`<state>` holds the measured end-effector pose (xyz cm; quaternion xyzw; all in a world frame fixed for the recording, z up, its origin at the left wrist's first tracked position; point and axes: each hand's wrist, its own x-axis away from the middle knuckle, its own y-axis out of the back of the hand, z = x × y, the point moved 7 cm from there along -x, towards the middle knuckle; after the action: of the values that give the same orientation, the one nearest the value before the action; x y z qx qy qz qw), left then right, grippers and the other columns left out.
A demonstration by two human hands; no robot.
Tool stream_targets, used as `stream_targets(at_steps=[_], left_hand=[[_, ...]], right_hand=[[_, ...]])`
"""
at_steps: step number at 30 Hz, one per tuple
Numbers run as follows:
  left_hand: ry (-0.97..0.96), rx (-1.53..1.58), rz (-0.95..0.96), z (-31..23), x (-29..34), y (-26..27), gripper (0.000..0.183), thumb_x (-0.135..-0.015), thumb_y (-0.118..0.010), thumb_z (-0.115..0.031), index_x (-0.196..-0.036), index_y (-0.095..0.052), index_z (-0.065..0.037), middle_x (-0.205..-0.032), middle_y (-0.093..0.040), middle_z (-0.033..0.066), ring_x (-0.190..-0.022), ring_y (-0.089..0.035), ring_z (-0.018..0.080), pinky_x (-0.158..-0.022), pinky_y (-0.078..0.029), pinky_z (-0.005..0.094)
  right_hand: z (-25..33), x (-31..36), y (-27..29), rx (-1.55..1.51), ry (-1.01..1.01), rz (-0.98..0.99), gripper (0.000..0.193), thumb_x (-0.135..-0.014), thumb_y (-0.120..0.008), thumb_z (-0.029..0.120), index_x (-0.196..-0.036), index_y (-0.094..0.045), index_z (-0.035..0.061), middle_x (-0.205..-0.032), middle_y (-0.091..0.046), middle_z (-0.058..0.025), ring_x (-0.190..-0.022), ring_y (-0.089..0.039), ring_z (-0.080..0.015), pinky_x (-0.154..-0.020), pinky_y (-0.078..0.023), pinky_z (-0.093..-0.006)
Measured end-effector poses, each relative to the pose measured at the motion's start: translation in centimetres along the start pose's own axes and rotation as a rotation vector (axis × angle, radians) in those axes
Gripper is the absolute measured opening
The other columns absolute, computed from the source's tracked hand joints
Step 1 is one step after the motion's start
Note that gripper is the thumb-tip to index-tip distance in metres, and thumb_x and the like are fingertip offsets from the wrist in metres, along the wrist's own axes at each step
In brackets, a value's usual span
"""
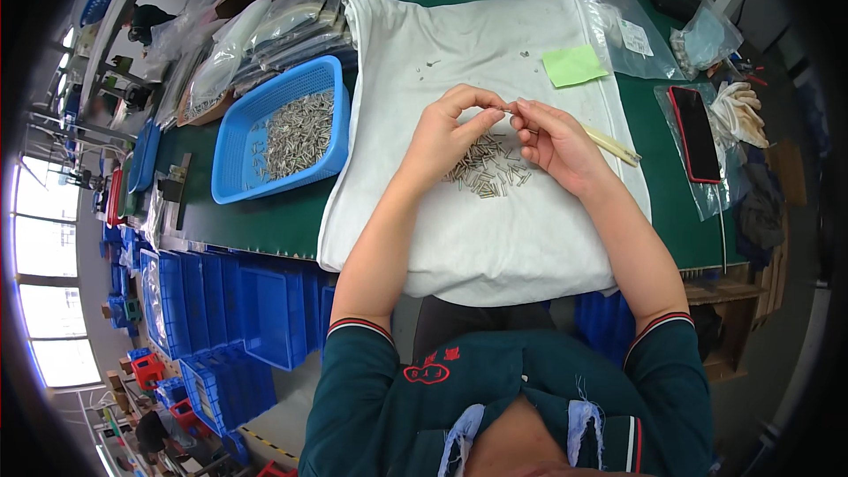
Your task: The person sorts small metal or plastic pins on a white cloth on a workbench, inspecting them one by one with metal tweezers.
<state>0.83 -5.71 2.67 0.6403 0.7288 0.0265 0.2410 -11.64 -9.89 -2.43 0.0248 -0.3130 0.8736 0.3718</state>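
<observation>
My left hand (452,131) and my right hand (562,143) meet fingertip to fingertip above a white cloth (424,247). Both are closed in a pinch on what looks like one small metal pin (506,110), mostly covered by the fingers. Just below them, a loose pile of short silvery metal pins (488,178) is spread on the cloth. To the left, a blue plastic basket (231,152) holds many more such pins (299,137), resting partly against the cloth's edge.
A green sticky note (572,66) and a pale yellow tool (614,143) lie right of my hands. Further right are a red-edged phone (694,134) and white gloves (740,113). Plastic-wrapped stacks (291,22) line the back left. Blue crates (225,389) stand below the table's left side.
</observation>
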Motion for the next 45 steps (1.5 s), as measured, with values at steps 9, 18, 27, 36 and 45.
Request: stream_targets(at_steps=[9, 18, 27, 36, 45], left_hand=[[0.109, 0.316, 0.007, 1.0, 0.1, -0.8, 0.011, -0.082, -0.060, -0.006, -0.092, -0.064, 0.000, -0.091, -0.062, 0.0026, -0.088, -0.056, 0.0100, -0.080, -0.042, 0.0240], [0.045, 0.222, -0.098, 0.6, 0.1, -0.9, 0.018, -0.082, -0.062, -0.010, -0.099, -0.067, -0.006, -0.088, -0.064, 0.0049, -0.083, -0.057, 0.0118, -0.076, -0.044, 0.0243], [0.073, 0.275, -0.102, 1.4, 0.5, -1.7, 0.023, -0.083, -0.061, -0.011, -0.105, -0.065, -0.009, -0.087, -0.065, 0.0045, -0.081, -0.056, 0.0104, -0.075, -0.044, 0.0242], [0.058, 0.294, -0.108, 1.5, 0.3, -1.7, 0.024, -0.085, -0.059, -0.011, -0.108, -0.064, -0.008, -0.090, -0.065, 0.0040, -0.083, -0.055, 0.0101, -0.076, -0.043, 0.0234], [0.028, 0.285, -0.112, 1.1, 0.2, -1.6, 0.024, -0.084, -0.059, -0.010, -0.107, -0.064, -0.007, -0.088, -0.066, 0.0038, -0.083, -0.057, 0.0114, -0.074, -0.044, 0.0241]], right_hand=[[0.2, 0.6, -1.2, 0.023, 0.047, 0.045, 0.023, -0.086, -0.059, 0.032, -0.091, -0.057, 0.0090, -0.074, -0.051, 0.0064, -0.063, -0.047, -0.0002, -0.054, -0.042, -0.0153], [0.8, 0.6, -0.4, 0.088, 0.171, -0.086, 0.024, -0.085, -0.061, 0.030, -0.093, -0.059, 0.0070, -0.071, -0.049, 0.0069, -0.060, -0.044, -0.0002, -0.052, -0.038, -0.0148], [1.7, 1.0, -0.7, 0.205, 0.270, -0.167, 0.019, -0.087, -0.058, 0.025, -0.082, -0.061, 0.0076, -0.067, -0.049, 0.0070, -0.059, -0.042, -0.0003, -0.052, -0.037, -0.0158], [2.0, 1.3, -0.6, 0.235, 0.366, -0.160, 0.026, -0.091, -0.051, 0.028, -0.090, -0.064, 0.0053, -0.069, -0.048, 0.0057, -0.059, -0.041, -0.0010, -0.052, -0.037, -0.0163], [2.5, 1.6, -0.9, 0.304, 0.436, -0.153, 0.025, -0.089, -0.054, 0.027, -0.090, -0.063, 0.0043, -0.069, -0.048, 0.0051, -0.059, -0.041, -0.0013, -0.051, -0.037, -0.0167]])
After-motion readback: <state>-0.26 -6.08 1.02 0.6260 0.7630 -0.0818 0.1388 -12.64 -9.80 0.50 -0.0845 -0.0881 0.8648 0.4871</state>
